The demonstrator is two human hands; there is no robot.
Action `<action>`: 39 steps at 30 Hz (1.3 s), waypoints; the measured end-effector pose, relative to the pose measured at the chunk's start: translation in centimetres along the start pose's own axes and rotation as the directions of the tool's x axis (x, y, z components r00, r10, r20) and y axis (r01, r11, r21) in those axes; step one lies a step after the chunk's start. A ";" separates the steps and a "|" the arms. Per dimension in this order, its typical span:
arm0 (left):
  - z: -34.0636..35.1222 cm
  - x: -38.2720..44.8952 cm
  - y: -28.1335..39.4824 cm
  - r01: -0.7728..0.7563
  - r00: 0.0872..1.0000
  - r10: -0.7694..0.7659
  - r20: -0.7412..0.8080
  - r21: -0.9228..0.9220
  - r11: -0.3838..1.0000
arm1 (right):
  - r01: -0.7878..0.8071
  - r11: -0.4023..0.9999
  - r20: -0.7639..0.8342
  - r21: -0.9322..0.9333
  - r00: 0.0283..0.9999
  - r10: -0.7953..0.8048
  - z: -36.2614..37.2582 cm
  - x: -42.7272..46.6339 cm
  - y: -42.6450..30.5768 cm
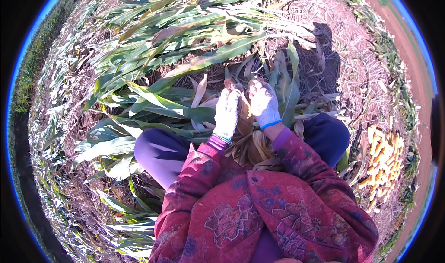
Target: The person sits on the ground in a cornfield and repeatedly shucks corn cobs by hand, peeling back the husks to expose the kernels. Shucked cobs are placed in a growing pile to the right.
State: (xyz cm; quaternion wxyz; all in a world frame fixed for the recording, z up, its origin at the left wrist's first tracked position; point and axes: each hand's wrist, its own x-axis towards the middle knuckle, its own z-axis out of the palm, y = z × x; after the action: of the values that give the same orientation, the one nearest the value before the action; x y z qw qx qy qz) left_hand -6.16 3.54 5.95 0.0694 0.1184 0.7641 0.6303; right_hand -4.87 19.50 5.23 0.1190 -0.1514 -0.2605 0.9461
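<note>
My left hand [225, 113], in a white knit work glove, is wrapped around an ear of corn [244, 118] in its dry, tan husk. A strip of yellow kernels seems to show between the two hands. Dark silk sticks up at the ear's tip, beside my left fingertips. My right hand [265, 103], in a matching glove with a blue cuff edge, is closed at the upper right of the ear and pinches the husk there. The glove hides what exactly lies under its fingers. Loose dry husks [257, 146] lie below the hands, between my bent knees.
Cut corn stalks with long green leaves [167, 44] cover the ground ahead and to the left. A pile of husked yellow corn ears [384, 162] lies at my right. Dry straw litter [358, 64] covers soil, and a dirt track [417, 99] runs along the right.
</note>
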 end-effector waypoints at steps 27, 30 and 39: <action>0.1 -1.4 0.8 0.034 0.993 0.023 0.116 -0.467 0.884 | 0.672 -0.494 0.831 -0.552 0.496 -0.253 1.6 -4.8 -2.3; 1.0 -0.7 -0.1 0.004 0.998 0.030 0.061 -0.498 0.867 | 0.670 -0.506 0.837 -0.544 0.470 -0.278 1.1 -5.0 -1.7; 0.6 -1.1 -0.6 -0.001 1.000 0.003 0.002 -0.636 0.772 | 0.696 -0.504 0.834 -0.511 0.544 -0.095 2.6 -7.1 -1.5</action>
State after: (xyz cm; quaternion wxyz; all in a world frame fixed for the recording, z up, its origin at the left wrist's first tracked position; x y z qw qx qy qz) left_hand -4.96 3.71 5.15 0.1056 0.0895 0.5062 0.8512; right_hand 1.00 17.39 9.77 0.2989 0.1439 -0.9186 0.2146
